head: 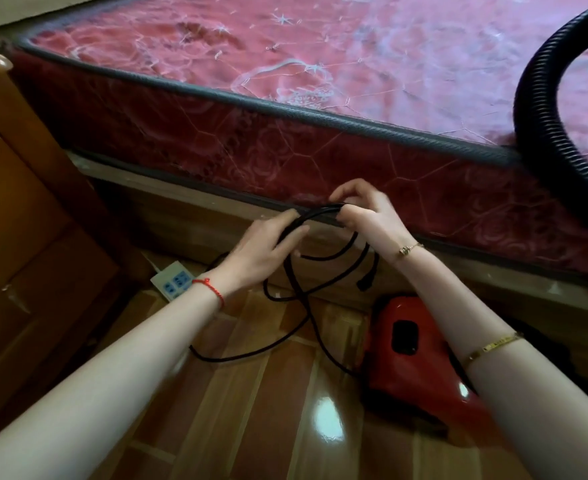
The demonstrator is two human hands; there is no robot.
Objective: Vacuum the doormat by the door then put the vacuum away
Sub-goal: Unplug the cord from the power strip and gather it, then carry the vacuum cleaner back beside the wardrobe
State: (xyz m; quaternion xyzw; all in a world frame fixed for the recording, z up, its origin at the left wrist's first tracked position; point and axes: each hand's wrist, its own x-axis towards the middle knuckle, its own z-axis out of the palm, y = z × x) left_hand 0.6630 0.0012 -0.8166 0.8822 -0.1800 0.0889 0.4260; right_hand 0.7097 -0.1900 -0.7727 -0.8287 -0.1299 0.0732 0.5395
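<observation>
A red canister vacuum [414,362] lies on the wooden floor below my right forearm. Its black ribbed hose [542,109] arcs up over the mattress at the right edge. Both hands hold the vacuum's black power cord [306,296] in front of the bed's side. My right hand [365,213] pinches gathered loops of cord at the top. Just to its left, my left hand [268,247] grips a strand. Loose loops hang down to the floor, and the black plug [365,284] dangles free. No doormat is in view.
A bed with a red quilted mattress [320,81] fills the upper view. A wooden cabinet [19,209] stands at the left. A white power strip [173,280] lies on the floor between the cabinet and the bed.
</observation>
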